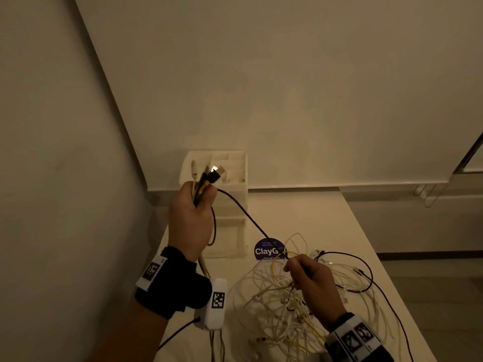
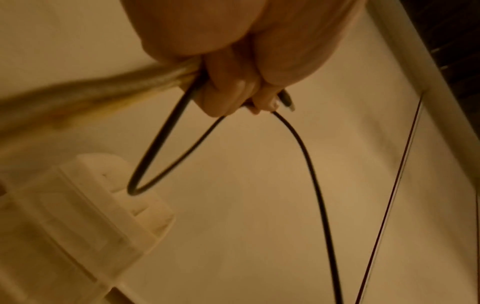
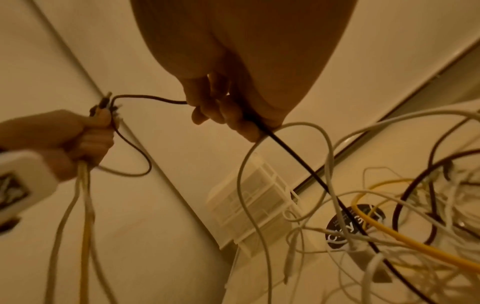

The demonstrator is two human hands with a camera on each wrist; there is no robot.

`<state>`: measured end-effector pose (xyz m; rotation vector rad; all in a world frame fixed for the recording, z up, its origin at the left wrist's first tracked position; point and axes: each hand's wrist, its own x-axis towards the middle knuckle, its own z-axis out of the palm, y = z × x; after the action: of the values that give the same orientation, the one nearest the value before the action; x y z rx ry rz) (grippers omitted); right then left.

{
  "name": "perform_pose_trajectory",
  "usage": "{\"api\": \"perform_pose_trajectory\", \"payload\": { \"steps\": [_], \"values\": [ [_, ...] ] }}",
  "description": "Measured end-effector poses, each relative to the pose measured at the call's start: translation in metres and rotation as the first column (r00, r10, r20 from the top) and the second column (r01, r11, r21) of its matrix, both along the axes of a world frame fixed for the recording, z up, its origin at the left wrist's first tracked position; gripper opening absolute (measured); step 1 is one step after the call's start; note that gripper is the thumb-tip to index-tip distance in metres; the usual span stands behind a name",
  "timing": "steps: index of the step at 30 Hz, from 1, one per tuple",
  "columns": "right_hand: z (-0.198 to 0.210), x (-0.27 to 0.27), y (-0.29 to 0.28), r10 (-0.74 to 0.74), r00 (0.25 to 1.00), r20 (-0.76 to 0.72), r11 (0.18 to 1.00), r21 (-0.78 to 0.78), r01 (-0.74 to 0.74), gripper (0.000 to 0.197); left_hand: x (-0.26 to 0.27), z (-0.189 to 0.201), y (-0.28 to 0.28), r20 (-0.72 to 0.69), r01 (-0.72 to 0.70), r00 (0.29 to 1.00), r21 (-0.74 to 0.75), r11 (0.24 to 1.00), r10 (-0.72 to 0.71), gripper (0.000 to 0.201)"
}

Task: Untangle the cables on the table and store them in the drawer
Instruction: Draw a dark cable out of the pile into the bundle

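Both hands on 1 black cable (image 1: pixel 245 215)

Left hand (image 1: pixel 192 218) grips bundled cable ends; right hand (image 1: pixel 312 276) pinches the black cable above the tangle (image 1: pixel 300 309).

A thin black round cable (image 1: pixel 245 214) runs dark against the pale cream tabletop (image 1: pixel 326 218). The tangled heap of thin cream-white cables (image 1: pixel 264 288) is threaded with a bright yellow thin cable (image 1: pixel 311 326). A round dark-purple sticker (image 1: pixel 266 250) carries white lettering. The translucent white plastic drawer organiser (image 1: pixel 230 205) is plain, without pattern. The black fabric wrist strap (image 1: pixel 167 291) bears a white tag with a black square code pattern (image 1: pixel 152 270); the white plastic wrist-camera block (image 1: pixel 215 304) shows the same black-and-white checker code. The walls (image 1: pixel 287 87) are plain off-white.
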<state>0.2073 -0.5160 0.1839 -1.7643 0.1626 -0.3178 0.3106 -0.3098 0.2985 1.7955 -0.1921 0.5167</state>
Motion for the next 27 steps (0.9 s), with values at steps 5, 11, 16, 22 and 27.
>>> {"api": "perform_pose_trajectory", "payload": {
  "steps": [5,11,16,22,27],
  "values": [
    [0.008,0.006,0.000,-0.084,0.996,-0.032,0.992,0.088,0.086,0.033,-0.028,-0.005,-0.012,0.087,0.084,0.993,0.010,0.996,-0.084,0.018],
    [0.042,0.008,0.008,0.044,0.999,0.031,0.984,0.172,-0.049,0.030,-0.046,-0.035,-0.043,-0.118,0.485,0.874,0.285,0.827,-0.472,0.012],
    [0.057,0.005,0.002,0.186,0.975,0.123,0.939,0.270,-0.213,0.027,-0.043,-0.038,-0.052,-0.083,0.395,0.917,0.305,0.866,-0.389,0.013],
    [0.038,0.002,-0.003,0.189,0.967,0.171,0.958,0.185,-0.220,0.031,-0.034,-0.018,-0.051,0.011,0.309,0.948,0.188,0.932,-0.317,0.007],
    [0.013,0.000,-0.002,0.142,0.983,0.117,0.975,0.157,-0.160,0.030,-0.017,-0.004,-0.033,0.096,0.183,0.977,0.070,0.981,-0.189,0.003]
  ]
}}
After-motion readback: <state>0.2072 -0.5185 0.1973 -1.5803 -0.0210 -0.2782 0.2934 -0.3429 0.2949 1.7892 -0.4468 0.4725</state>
